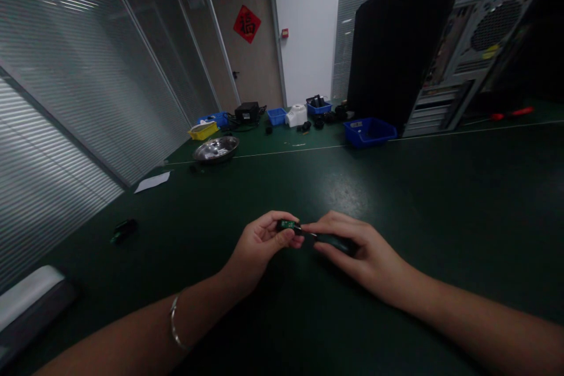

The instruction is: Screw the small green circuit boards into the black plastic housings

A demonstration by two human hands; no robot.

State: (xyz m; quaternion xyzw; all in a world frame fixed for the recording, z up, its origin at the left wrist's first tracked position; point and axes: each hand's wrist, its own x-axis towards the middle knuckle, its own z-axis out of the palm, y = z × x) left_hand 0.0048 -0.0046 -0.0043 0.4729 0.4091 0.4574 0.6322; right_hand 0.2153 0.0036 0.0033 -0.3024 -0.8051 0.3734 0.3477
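Between the thumb and fingers of my left hand (pixel 262 239) is a small black part with a green circuit board (pixel 288 224) showing on top. My right hand (pixel 359 247) is wrapped round the dark handle of a screwdriver (pixel 335 242). The screwdriver's thin metal shaft points left, and its tip is at the right end of the circuit board part; whether it touches a screw is too small to tell. Both hands are close together, low over the dark green table (pixel 211 305).
A dark piece with a green edge (pixel 124 230) lies at the left, near a white and grey device (pixel 33 299). Farther back are a paper sheet (pixel 152 182), a metal bowl (pixel 215 150), a yellow bin (pixel 203 130), a blue bin (pixel 369 132) and a large computer case (pixel 396 47).
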